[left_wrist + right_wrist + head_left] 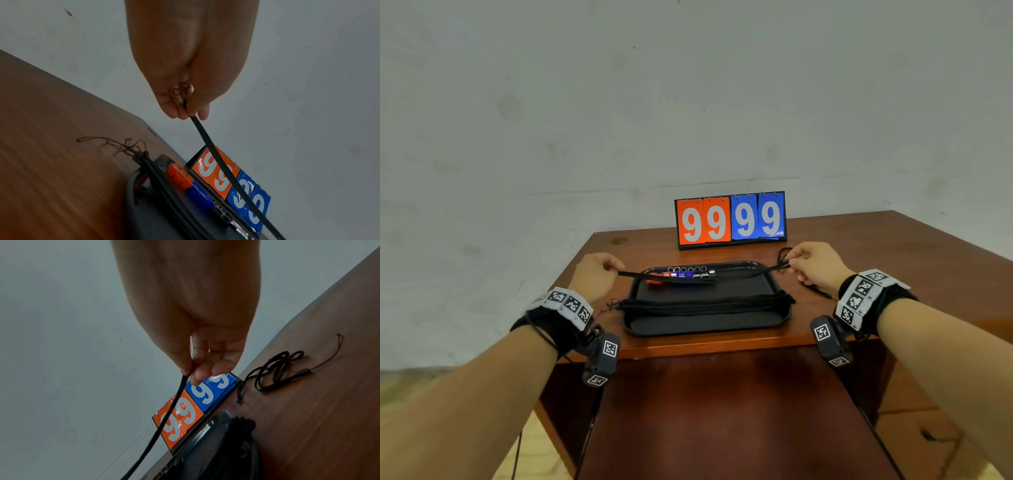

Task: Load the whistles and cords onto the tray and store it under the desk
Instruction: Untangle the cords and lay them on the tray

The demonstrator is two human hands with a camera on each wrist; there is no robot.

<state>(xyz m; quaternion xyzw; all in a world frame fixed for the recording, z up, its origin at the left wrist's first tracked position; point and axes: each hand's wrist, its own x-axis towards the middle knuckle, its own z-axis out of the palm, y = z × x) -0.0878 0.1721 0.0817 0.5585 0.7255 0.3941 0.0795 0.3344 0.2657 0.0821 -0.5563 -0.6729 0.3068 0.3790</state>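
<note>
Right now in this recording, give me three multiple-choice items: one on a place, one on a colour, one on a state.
1. Where do the whistles lie?
A. on the floor
B. along the tray's far side
C. atop the scoreboard

2. The scoreboard's two left cards are:
A. orange
B. green
C. yellow

3. The stretched cord is:
A. coiled on the desk
B. held taut between left hand and right hand
C. knotted round the tray

Answers: B, the row sits by the far rim; A, orange beside blue; B, fingers pinch each end.

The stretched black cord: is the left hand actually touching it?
Touching. The left wrist view shows the left hand pinching the stretched black cord between its fingertips.
</note>
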